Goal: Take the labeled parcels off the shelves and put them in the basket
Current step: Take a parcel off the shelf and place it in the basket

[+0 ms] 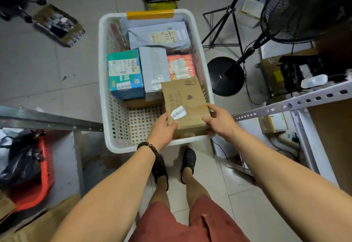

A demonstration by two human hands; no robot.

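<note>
A white plastic basket [106, 97] stands on the floor in front of my feet. Both hands hold a brown cardboard parcel [185, 97] with a white label, low inside the basket's near right corner. My left hand [163, 125] grips its near left edge, thumb on top. My right hand [219, 118] grips its right side. Inside the basket lie a teal box [124, 72], a grey box [154, 66], a red parcel [181, 66] and a grey mailer bag [158, 36], each labeled.
Metal shelf rails flank me: a grey one at left [47, 120] and a perforated white one at right [295, 104]. A fan on a black stand [226, 76] is beside the basket's right side. A red crate [43, 175] with black bags sits lower left. Parcels lie on the right shelves.
</note>
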